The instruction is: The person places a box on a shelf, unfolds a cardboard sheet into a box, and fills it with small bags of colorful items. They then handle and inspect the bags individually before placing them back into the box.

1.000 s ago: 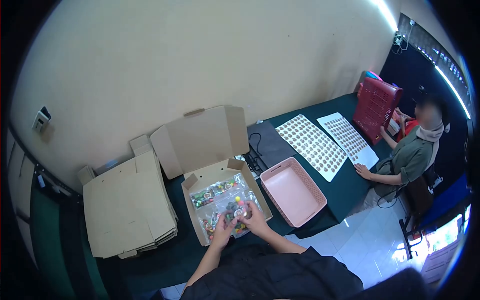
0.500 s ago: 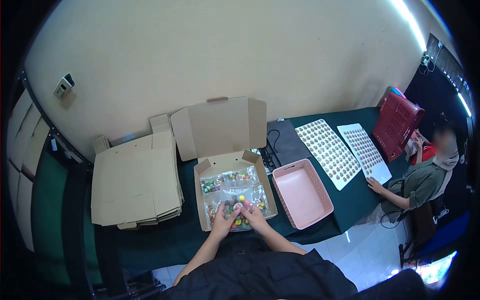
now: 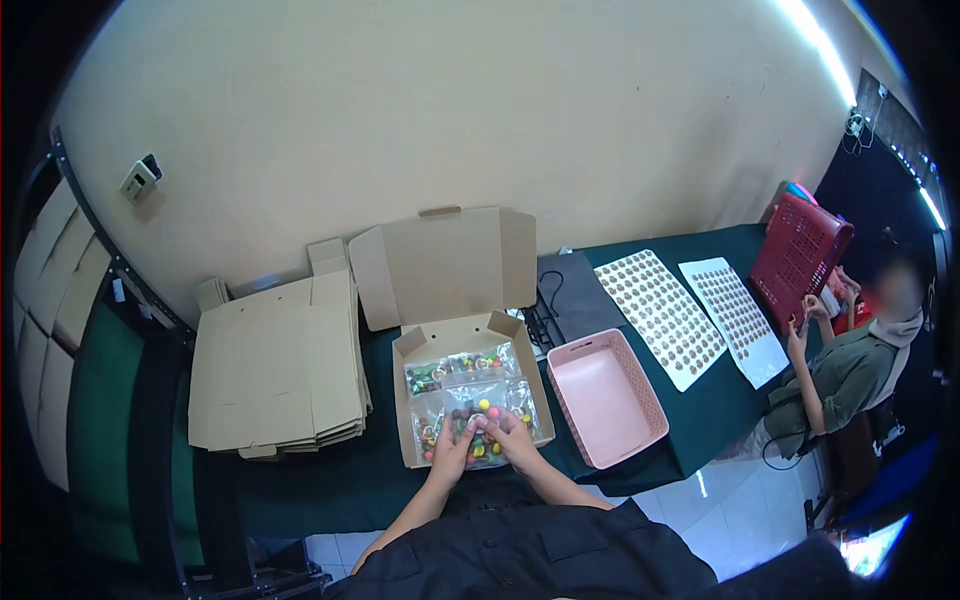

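My left hand and my right hand both grip a clear plastic bag of colourful candies, one hand at each side, with thumbs close together on its front. The fingers behind the bag are hidden. Directly beneath and around it is an open cardboard box with its lid raised. Inside lie more clear bags of colourful candies, side by side along the back and partly covered by the held bag at the front.
Left of the box is a stack of flattened cardboard boxes. To the right stand a pink basket and two sticker sheets. A dark red basket leans farther right beside a seated person. A black bag lies behind.
My hands keep their hold on the candy bag, with little movement. The view has shifted slightly. The person at right has lifted a hand off the sticker sheet and raised it near the red basket.
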Action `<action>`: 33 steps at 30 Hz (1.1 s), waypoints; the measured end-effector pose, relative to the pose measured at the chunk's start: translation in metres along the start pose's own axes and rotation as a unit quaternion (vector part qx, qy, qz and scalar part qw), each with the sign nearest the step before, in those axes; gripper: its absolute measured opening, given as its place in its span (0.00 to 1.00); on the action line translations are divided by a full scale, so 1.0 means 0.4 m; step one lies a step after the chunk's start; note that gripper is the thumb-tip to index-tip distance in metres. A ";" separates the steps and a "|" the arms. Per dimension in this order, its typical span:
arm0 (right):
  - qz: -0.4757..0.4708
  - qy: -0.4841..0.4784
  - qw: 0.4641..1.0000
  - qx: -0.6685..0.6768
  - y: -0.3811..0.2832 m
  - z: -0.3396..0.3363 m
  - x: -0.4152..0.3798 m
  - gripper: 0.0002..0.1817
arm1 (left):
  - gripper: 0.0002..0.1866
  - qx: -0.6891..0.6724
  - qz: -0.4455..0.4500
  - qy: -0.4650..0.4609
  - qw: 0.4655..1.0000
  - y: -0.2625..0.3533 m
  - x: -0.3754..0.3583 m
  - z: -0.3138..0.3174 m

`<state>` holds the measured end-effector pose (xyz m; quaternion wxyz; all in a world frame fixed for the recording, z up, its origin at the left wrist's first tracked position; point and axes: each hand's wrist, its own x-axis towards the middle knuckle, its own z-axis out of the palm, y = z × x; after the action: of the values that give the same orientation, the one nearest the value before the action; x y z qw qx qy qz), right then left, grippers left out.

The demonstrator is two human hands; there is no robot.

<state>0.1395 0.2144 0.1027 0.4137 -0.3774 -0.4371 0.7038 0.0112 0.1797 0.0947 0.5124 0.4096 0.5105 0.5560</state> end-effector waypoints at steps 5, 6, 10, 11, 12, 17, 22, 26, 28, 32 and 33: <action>0.039 0.012 0.998 0.042 0.024 -0.014 0.022 0.17 | 0.20 -0.077 -0.084 0.035 0.993 0.011 -0.005 0.002; 0.062 0.014 0.996 0.059 0.022 -0.016 0.025 0.18 | 0.19 -0.114 -0.094 0.056 0.987 0.013 -0.005 0.004; 0.024 -0.018 0.999 -0.026 0.020 -0.026 0.026 0.18 | 0.18 -0.079 -0.029 0.054 0.995 -0.013 0.001 0.009; 0.017 -0.031 0.998 -0.054 0.032 -0.034 0.033 0.18 | 0.18 -0.054 -0.022 0.045 0.997 -0.021 0.003 0.007; 0.010 -0.044 0.996 -0.081 0.035 -0.037 0.033 0.18 | 0.18 -0.030 -0.016 0.036 0.999 -0.016 0.000 0.008; 0.042 -0.025 0.999 -0.010 0.004 -0.023 0.029 0.17 | 0.17 -0.095 -0.059 0.076 0.991 0.043 -0.009 0.022; 0.028 -0.034 0.997 -0.068 0.002 -0.056 0.025 0.18 | 0.16 -0.081 -0.056 0.064 0.993 0.017 0.006 0.045; 0.035 -0.019 0.999 -0.016 0.005 -0.082 0.025 0.18 | 0.19 -0.038 -0.055 0.048 0.997 -0.008 0.021 0.062; 0.076 0.014 0.996 0.035 -0.020 -0.082 0.019 0.18 | 0.21 -0.049 -0.068 0.057 0.995 -0.009 0.022 0.065; 0.022 -0.034 0.992 -0.118 -0.019 -0.113 0.024 0.20 | 0.21 -0.102 0.026 0.032 0.994 -0.009 0.043 0.092; 0.008 -0.032 0.998 -0.058 -0.033 -0.109 0.021 0.20 | 0.21 -0.065 0.016 0.034 0.997 -0.004 0.039 0.097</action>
<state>0.1786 0.2388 0.0988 0.3713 -0.3811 -0.4874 0.6923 0.0472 0.2009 0.0974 0.5113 0.3643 0.4835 0.6100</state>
